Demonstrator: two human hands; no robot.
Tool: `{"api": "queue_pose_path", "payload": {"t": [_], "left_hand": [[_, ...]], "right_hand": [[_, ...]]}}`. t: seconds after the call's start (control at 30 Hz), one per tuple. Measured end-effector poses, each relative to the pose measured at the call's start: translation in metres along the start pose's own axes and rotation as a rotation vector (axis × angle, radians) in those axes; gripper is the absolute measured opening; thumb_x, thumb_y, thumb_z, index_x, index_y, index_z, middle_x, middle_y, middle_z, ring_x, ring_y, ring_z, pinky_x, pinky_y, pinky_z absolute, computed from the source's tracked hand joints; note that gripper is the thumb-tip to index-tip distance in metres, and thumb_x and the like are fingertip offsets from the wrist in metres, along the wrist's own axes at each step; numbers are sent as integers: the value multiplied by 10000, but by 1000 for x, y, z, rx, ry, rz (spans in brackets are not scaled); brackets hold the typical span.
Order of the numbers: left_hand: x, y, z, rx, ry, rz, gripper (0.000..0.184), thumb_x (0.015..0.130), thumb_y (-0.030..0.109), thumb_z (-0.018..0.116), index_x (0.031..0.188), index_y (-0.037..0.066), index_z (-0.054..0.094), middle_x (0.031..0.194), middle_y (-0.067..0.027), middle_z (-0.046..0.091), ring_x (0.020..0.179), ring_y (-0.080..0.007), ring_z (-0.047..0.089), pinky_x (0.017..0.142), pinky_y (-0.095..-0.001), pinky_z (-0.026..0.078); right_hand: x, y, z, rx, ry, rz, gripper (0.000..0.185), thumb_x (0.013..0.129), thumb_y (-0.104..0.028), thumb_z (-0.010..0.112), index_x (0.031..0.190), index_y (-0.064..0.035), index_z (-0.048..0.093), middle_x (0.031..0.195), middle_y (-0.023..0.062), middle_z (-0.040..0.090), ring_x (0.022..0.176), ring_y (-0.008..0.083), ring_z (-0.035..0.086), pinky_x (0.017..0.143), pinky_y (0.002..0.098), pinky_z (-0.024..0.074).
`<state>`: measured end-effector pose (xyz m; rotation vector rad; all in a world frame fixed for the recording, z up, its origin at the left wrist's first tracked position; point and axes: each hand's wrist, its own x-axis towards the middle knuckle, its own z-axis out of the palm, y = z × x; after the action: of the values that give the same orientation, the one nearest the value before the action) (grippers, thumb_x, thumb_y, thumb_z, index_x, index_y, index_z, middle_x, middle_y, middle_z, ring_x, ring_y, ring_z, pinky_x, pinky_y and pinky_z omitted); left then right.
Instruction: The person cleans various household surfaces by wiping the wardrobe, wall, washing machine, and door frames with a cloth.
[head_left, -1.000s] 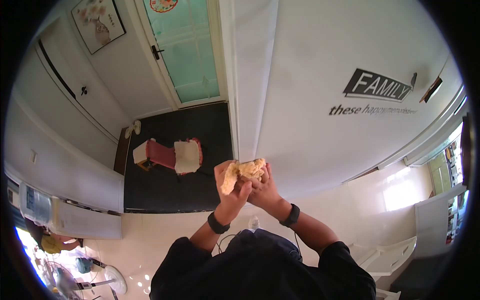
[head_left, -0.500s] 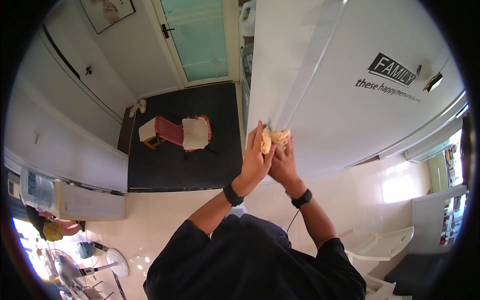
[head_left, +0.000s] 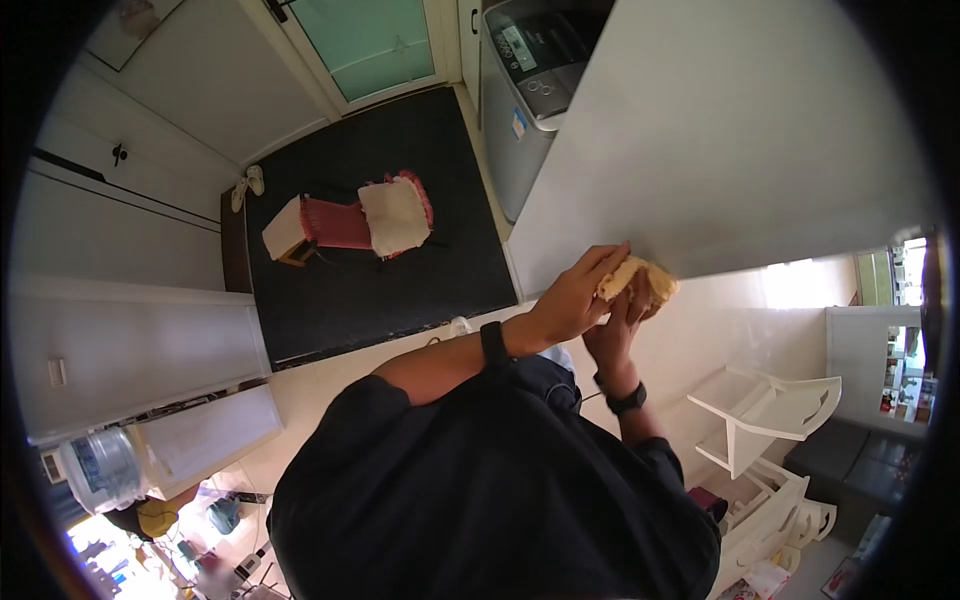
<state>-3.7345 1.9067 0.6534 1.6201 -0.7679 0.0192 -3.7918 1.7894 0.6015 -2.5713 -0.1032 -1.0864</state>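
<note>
A crumpled pale-yellow cloth (head_left: pixel 657 288) is bunched between my two hands, at the lower edge of a large white panel (head_left: pixel 720 150). My left hand (head_left: pixel 572 300) is closed on the cloth's left side, its fingers lying along the panel. Just below and to the right, my right hand (head_left: pixel 614 343) grips the same cloth from underneath, its fingertips partly hidden in the folds. The two hands are close together. A dark band circles each wrist.
A grey washing machine (head_left: pixel 530 90) stands behind the panel's left side. On a black mat (head_left: pixel 370 130) is a red chair with a cream cover (head_left: pixel 395 215). White shelf pieces (head_left: pixel 770 405) stand at right, and a water jug (head_left: pixel 100 470) at lower left.
My hands and the cloth have moved right and slightly down to the panel's edge. The view has shifted, bringing the washing machine into sight, and the FAMILY lettering no longer shows.
</note>
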Motion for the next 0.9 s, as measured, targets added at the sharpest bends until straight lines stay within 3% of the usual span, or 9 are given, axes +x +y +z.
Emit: {"api": "queue_pose_path", "payload": {"t": [0.1, 0.23, 0.27, 0.37, 0.5, 0.7, 0.73, 0.9], "left_hand": [[-8, -13, -35, -129, 19, -170, 444, 930, 94, 528, 1354, -8, 445, 1253, -186, 508, 1125, -331, 550, 941, -357, 458], [-4, -51, -88, -65, 67, -250, 375, 951, 135, 504, 1296, -11, 490, 1206, -205, 539, 1083, -319, 568, 910, -339, 459], [-2, -61, -99, -103, 61, -363, 346, 947, 125, 511, 1264, -13, 503, 1179, -211, 547, 1068, -315, 568, 889, -336, 459], [5, -115, -134, 125, 143, -337, 410, 934, 116, 512, 1317, -13, 441, 1167, -208, 512, 1053, -346, 555, 856, -350, 472], [44, -148, -183, -58, 249, -436, 480, 931, 79, 539, 1383, 12, 393, 1293, -172, 489, 1130, -288, 533, 923, -333, 454], [121, -210, -239, 180, 218, -383, 542, 922, 86, 557, 1417, 14, 350, 1336, -196, 446, 1219, -294, 464, 964, -345, 446], [134, -219, -246, 209, 254, -348, 537, 889, 103, 594, 1383, 21, 402, 1294, -221, 452, 1101, -336, 559, 899, -350, 495], [179, -241, -264, 179, 234, -366, 521, 878, 143, 612, 1358, 35, 437, 1256, -215, 482, 1045, -324, 588, 871, -348, 498]], "right_hand": [[20, -48, 0, 122, -196, 90, 480, 753, -48, 662, 1219, -14, 550, 1433, 158, 375, 1348, 451, 279, 1061, 572, 285], [48, -66, 54, 325, -286, 144, 444, 731, 23, 633, 1172, 4, 582, 1403, 162, 434, 1327, 423, 344, 1066, 501, 332], [57, -66, 68, 361, -291, 116, 424, 729, 31, 642, 1150, 14, 594, 1387, 154, 454, 1303, 429, 375, 1057, 465, 353], [94, -73, 123, 437, -459, 120, 433, 738, 23, 654, 1165, 8, 586, 1383, 150, 458, 1305, 424, 375, 1043, 464, 369], [145, -67, 197, 488, -531, 41, 468, 760, 0, 651, 1218, -14, 557, 1391, 147, 439, 1329, 420, 343, 1048, 455, 370], [226, -49, 307, 580, -586, 75, 460, 810, -55, 622, 1258, -40, 519, 1375, 148, 454, 1316, 373, 371, 1062, 439, 351], [236, -48, 318, 593, -590, 90, 450, 818, -56, 613, 1257, -40, 519, 1368, 147, 461, 1311, 372, 376, 1061, 438, 351], [276, -35, 346, 542, -577, 98, 403, 846, -70, 597, 1241, -36, 527, 1331, 156, 488, 1280, 371, 401, 1049, 445, 357]]}}
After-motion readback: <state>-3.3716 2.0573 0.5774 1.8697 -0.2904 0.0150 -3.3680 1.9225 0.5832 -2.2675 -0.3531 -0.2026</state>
